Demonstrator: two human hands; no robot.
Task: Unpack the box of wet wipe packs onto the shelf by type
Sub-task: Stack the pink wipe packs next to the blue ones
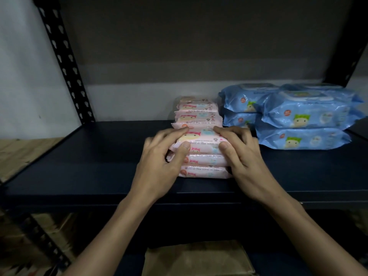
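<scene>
Head view, dim light. I see both hands on the front stack of pink wipe packs (201,154), which sits near the front edge of the dark shelf (89,166). Left hand (159,166) cups the stack's left end, fingers curled over the top pack and thumb pressed on its front face. Right hand (243,156) mirrors it on the right end, fingers bent over the top, thumb on the front. Between them they clamp the stack from both sides. A second stack of pink packs (196,113) stands directly behind, touching or nearly so; I cannot tell which. Blue wipe packs (304,116) are piled to the right, just beside the pink ones. A cardboard box (197,257) shows below the shelf, partly hidden.
</scene>
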